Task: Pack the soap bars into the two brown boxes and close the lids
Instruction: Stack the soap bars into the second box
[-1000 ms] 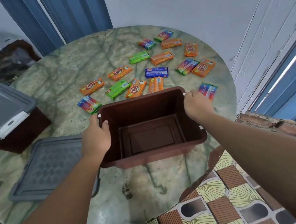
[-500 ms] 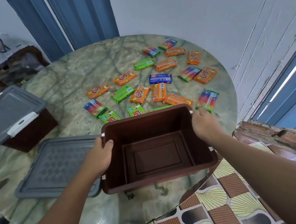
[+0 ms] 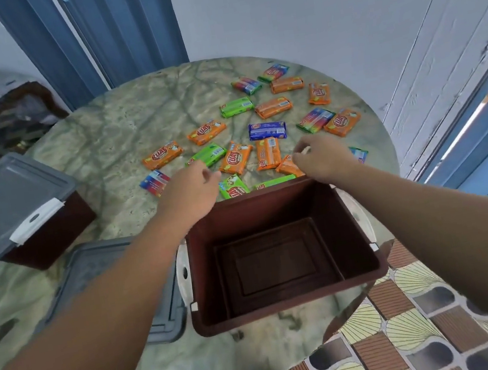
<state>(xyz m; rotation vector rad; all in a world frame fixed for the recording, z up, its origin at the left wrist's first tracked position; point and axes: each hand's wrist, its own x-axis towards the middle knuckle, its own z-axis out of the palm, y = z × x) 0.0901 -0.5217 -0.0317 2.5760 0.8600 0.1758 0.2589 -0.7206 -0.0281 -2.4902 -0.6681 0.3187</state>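
Observation:
An open brown box stands empty at the near edge of the round marble table. Its grey lid lies flat to its left. A second brown box with a grey lid on it sits at the far left. Several wrapped soap bars lie scattered beyond the open box, among them an orange bar, a green bar and a blue bar. My left hand hovers over the bars with loosely curled fingers, holding nothing. My right hand reaches over an orange bar, fingers loosely bent.
A white wall and blue door frames stand behind the table. Patterned floor tiles show at the lower right. A dark cabinet stands at the far left.
Both hands have let go of the open box's sides and moved forward over the soap bars. The box now rests nearer the table's front edge.

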